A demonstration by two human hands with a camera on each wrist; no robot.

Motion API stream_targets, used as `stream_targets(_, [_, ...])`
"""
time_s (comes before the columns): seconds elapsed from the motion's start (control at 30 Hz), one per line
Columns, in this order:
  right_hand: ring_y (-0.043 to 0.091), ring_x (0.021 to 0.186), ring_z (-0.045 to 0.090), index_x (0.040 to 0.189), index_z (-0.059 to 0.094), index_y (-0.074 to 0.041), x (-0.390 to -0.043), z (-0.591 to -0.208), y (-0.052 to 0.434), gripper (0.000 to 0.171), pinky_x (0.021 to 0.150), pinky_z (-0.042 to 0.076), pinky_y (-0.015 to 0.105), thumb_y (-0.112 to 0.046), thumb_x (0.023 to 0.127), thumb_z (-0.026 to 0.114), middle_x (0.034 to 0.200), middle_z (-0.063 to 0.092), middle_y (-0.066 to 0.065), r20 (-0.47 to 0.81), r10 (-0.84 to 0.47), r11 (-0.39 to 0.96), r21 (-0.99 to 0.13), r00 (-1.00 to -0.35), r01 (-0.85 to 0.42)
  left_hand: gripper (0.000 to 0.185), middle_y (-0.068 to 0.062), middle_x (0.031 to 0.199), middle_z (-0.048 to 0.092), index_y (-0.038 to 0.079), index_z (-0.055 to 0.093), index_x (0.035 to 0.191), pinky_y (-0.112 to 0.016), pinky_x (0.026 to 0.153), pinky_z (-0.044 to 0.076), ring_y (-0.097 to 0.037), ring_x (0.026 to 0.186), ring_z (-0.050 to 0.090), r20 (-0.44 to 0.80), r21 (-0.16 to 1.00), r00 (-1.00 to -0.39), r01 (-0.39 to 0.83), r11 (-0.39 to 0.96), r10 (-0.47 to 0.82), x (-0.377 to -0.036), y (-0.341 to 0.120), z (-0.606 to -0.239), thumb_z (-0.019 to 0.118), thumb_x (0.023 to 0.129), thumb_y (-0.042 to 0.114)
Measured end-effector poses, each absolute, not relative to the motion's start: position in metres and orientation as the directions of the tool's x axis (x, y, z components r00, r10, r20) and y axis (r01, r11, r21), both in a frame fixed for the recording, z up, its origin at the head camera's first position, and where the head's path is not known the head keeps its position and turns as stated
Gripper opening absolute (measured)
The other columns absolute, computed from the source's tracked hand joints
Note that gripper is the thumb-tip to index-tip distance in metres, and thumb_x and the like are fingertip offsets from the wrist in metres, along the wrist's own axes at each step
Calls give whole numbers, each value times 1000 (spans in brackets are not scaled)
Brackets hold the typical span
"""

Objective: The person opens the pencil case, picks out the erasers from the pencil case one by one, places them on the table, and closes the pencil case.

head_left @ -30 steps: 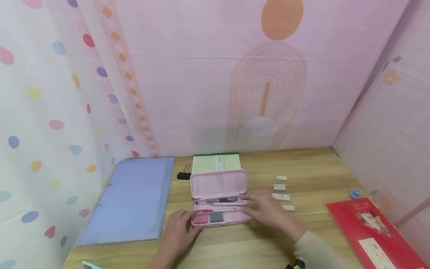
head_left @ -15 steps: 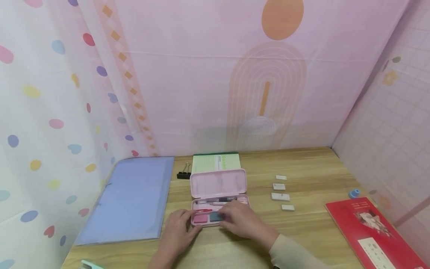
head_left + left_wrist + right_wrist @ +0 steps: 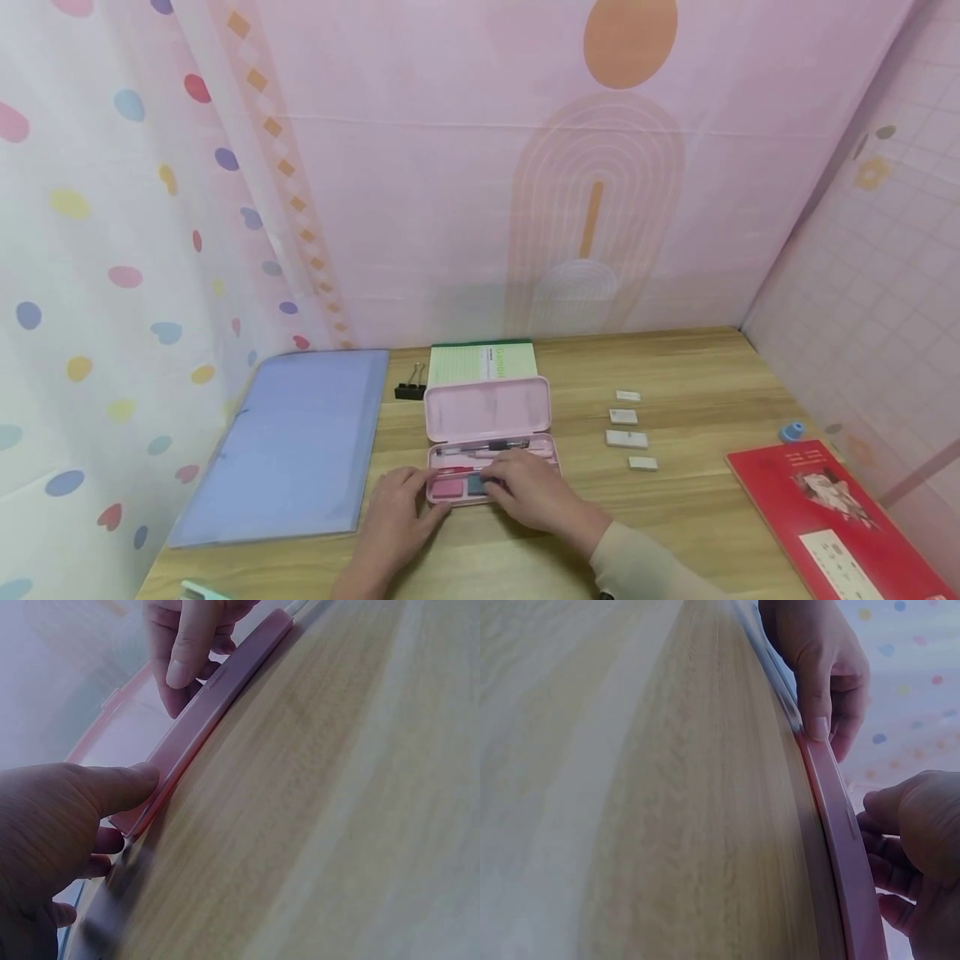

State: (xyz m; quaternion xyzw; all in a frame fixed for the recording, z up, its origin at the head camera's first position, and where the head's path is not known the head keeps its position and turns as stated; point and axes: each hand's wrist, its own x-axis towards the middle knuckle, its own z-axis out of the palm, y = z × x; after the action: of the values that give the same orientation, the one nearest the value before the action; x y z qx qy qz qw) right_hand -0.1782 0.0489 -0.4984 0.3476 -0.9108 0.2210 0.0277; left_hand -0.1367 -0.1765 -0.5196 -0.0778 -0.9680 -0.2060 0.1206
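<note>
An open pink pencil case (image 3: 487, 412) lies on the wooden table with its lid raised, holding pens, a red eraser (image 3: 447, 488) and a blue-grey eraser (image 3: 474, 484). My left hand (image 3: 420, 487) holds the case's front left corner, thumb on the rim (image 3: 217, 712). My right hand (image 3: 491, 482) reaches into the tray, its fingers curled down onto the blue-grey eraser and partly hiding it. The left wrist view shows my right hand's fingers (image 3: 184, 667) over the rim. In the right wrist view my left hand's thumb (image 3: 815, 697) lies along the case edge (image 3: 840, 832).
A blue folder (image 3: 292, 442) lies at the left, with a black binder clip (image 3: 410, 391) and a green notebook (image 3: 483, 363) behind the case. Several white erasers (image 3: 626, 437) lie to the right. Further right are a small blue object (image 3: 792, 432) and a red book (image 3: 840, 517).
My right hand has moved left from the case's right end to the blue-grey eraser. The left hand and the case have stayed put.
</note>
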Motion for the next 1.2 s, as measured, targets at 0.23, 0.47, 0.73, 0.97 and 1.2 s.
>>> stream_targets(0.23, [9, 89, 56, 109, 73, -18, -177, -497, 41, 22, 82, 48, 30, -28, 91, 64, 95, 65, -7, 160, -591, 710, -363, -791, -604, 51, 3, 96, 60, 15, 68, 116, -38, 87, 46, -17, 93, 53, 277, 383, -955, 213, 899, 108, -137, -177, -520, 81, 74, 42])
stream_targets(0.47, [9, 85, 54, 100, 73, -17, -176, -494, 35, 15, 79, 48, 28, -24, 87, 69, 90, 60, -8, 173, -560, 713, -398, -811, -577, 51, 2, 96, 60, 15, 68, 116, -39, 88, 45, -19, 94, 53, 275, 382, -955, 217, 898, 113, -137, -176, -520, 79, 75, 44])
stream_targets(0.73, [9, 90, 55, 93, 70, -20, -175, -490, 34, 8, 84, 49, 30, -21, 85, 72, 93, 63, -11, 166, -541, 700, -453, -824, -551, 50, 2, 96, 60, 14, 69, 114, -39, 88, 45, -19, 94, 53, 271, 394, -957, 210, 895, 105, -137, -177, -520, 80, 75, 43])
stream_targets(0.97, [7, 92, 58, 94, 71, -21, -177, -491, 33, 9, 85, 49, 29, -18, 85, 72, 93, 64, -11, 152, -547, 702, -451, -823, -550, 49, 2, 97, 60, 14, 68, 115, -40, 87, 45, -19, 94, 53, 249, 395, -964, 193, 898, 97, -138, -177, -520, 81, 75, 40])
stream_targets(1.2, [4, 87, 57, 98, 74, -21, -177, -490, 34, 13, 81, 49, 26, -16, 86, 70, 90, 61, -13, 166, -566, 686, -448, -807, -573, 49, 2, 97, 60, 15, 68, 115, -41, 87, 45, -19, 94, 53, 247, 391, -964, 194, 900, 100, -137, -176, -520, 80, 75, 41])
